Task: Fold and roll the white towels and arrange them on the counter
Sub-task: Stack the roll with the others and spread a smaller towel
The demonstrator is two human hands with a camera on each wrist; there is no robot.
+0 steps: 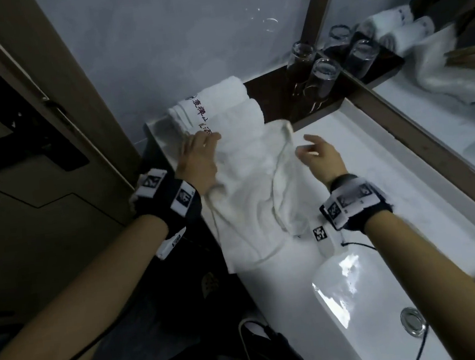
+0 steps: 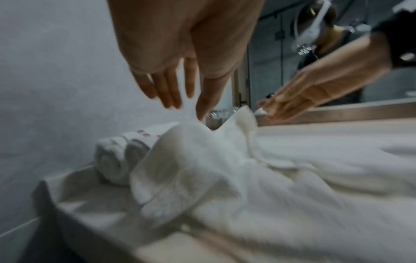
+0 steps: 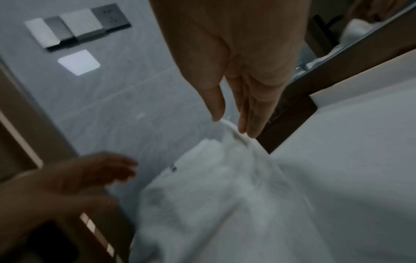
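A loose white towel (image 1: 254,184) lies crumpled on the white counter (image 1: 375,165), one end hanging over the front edge. Two rolled white towels (image 1: 216,105) with dark lettering sit side by side at the counter's back left corner. My left hand (image 1: 201,142) hovers with straight fingers over the loose towel's left edge, next to the rolls. My right hand (image 1: 307,147) is open just right of the towel's raised corner. In the left wrist view my left hand (image 2: 186,110) is above the towel (image 2: 225,178). In the right wrist view my right hand's fingertips (image 3: 247,131) touch the hem.
Several upturned glasses (image 1: 322,77) stand on a dark shelf behind the towels. A mirror (image 1: 438,70) runs along the counter's far side. The sink basin (image 1: 374,297) with its drain (image 1: 414,322) lies near me on the right. A door (image 1: 21,144) stands at the left.
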